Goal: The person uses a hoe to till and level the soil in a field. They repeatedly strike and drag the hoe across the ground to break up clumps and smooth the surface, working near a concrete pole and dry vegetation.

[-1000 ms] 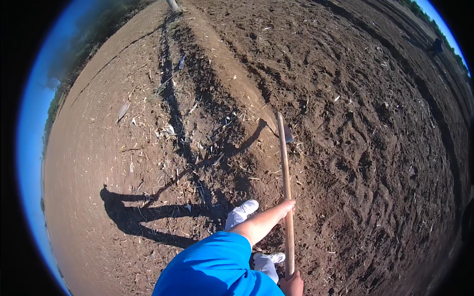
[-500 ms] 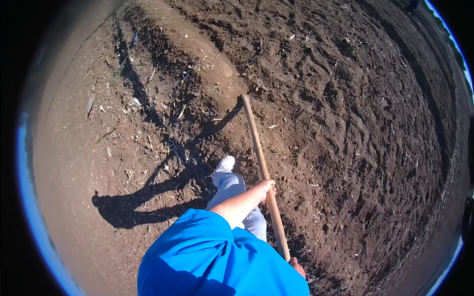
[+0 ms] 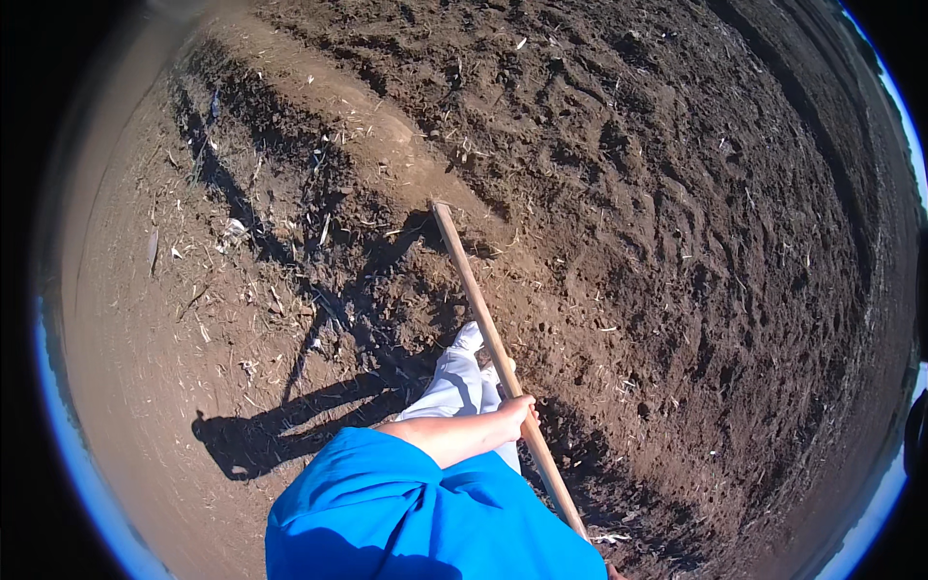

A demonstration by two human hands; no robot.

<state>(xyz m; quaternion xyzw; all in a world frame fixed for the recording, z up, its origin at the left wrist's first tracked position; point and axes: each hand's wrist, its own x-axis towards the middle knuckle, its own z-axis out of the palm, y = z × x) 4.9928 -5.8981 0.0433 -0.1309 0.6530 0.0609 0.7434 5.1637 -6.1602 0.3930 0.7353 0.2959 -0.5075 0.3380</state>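
My left hand [image 3: 519, 412] is wrapped round the middle of a long, pale wooden tool handle [image 3: 471, 288]. The handle slants from the far left down toward my right side. Its far end [image 3: 441, 206] meets the loose soil at a low earth ridge; any blade there is hidden. Only a sliver of my right hand [image 3: 614, 572] shows at the lower edge, in line with the handle's near end, which my blue shirt partly covers. Its fingers are mostly out of sight.
My feet in white shoes [image 3: 469, 336] stand close left of the handle. A smooth soil ridge [image 3: 387, 130] runs toward the far left. Rough, tilled clods [image 3: 677, 242] spread to the right. Dry straw bits and my shadow [image 3: 242, 445] lie on the left.
The handle's far end has shifted left and slightly nearer. Both hands have drawn back toward my body, the right one almost leaving the picture. My second foot now shows beside the first.
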